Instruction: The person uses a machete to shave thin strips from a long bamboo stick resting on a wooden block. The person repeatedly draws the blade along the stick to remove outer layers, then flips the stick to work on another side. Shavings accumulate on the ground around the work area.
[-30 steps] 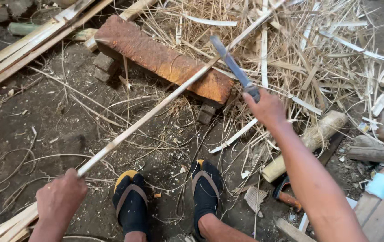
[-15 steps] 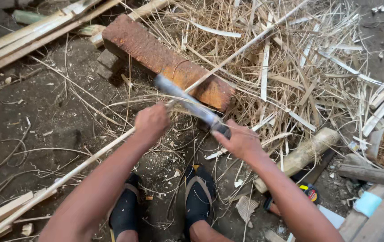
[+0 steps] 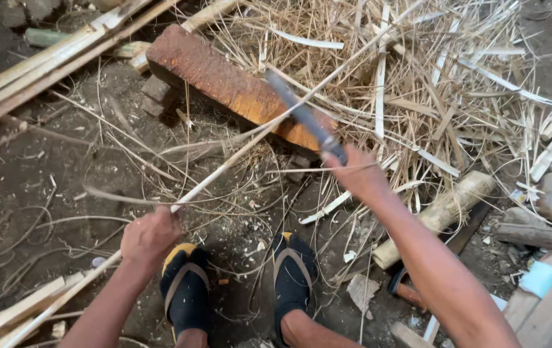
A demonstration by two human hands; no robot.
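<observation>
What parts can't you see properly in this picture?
- Head view: the knife blade is motion-blurred, so its edge is unclear.
- The long bamboo strip runs past the frame edges, hiding both ends.
- The left hand covers the strip where gripped.
- The right hand hides the knife handle.

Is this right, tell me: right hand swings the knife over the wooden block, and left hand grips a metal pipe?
Not quite. The head view shows the left hand gripping a long thin bamboo strip, not a metal pipe. The right hand does hold the knife over the wooden block.
</observation>
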